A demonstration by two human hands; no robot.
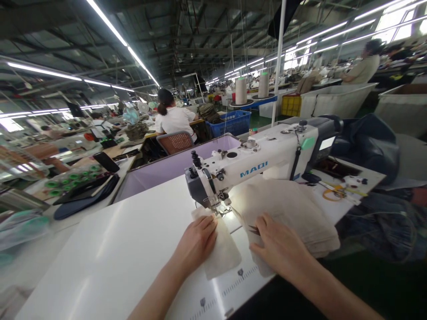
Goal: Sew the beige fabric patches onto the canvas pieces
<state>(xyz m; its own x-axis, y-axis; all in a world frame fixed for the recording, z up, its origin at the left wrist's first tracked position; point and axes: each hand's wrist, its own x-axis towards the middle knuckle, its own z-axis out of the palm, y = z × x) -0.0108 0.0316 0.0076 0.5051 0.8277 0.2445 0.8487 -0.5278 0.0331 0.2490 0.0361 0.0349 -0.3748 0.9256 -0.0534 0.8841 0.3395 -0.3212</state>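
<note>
A white sewing machine point(263, 166) stands on a white table, its lamp lighting the needle area. My left hand point(200, 238) presses on a small beige fabric piece point(223, 255) just left of the presser foot point(223, 210), fingers together over its edge. To the right, my right hand point(271, 242) is closed around small dark snips point(254, 230), whose tips point left, and rests against a larger beige cloth point(287, 204). This cloth lies in layers under the machine arm and reaches the table's right edge.
Yellow-handled scissors point(333, 193) lie right of the machine. Behind the table are a lilac bin point(160, 166), a blue crate point(230, 124) and a seated person in white point(175, 120). Two thread cones point(240, 91) stand beyond the machine. Dark fabric point(373, 222) hangs at the right.
</note>
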